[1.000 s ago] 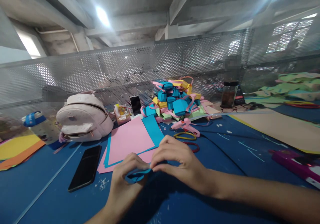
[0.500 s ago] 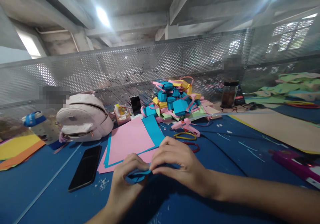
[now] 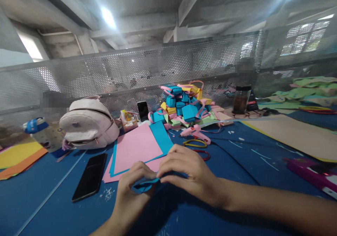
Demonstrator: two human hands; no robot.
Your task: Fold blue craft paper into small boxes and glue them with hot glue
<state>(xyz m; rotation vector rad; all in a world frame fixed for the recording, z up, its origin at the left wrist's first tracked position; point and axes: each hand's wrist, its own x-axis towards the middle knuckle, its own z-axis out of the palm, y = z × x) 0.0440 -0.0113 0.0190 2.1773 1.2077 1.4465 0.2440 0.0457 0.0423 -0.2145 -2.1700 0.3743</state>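
A curled piece of blue paper (image 3: 145,186) is held between both hands, above the table's near part. My left hand (image 3: 134,187) is closed around its left side, with the paper's loop showing between thumb and fingers. From the right, my right hand (image 3: 188,169) pinches the same piece at its right end, thumb below and fingers above. The fingertips of the two hands nearly meet. Much of the paper is hidden by the fingers. Just beyond the hands lie sheets of pink paper (image 3: 138,148) and blue paper (image 3: 162,136).
A black phone (image 3: 90,177) lies left of the hands. Beyond stand a white backpack (image 3: 88,123), a bottle (image 3: 43,134) and a heap of small paper boxes (image 3: 184,104). A pink glue gun (image 3: 196,133), with its cable, and scissors (image 3: 195,143) lie behind my right hand.
Hardly anything differs. Both hands keep their hold on the blue paper, with only a tiny shift of the right fingertips to the left.
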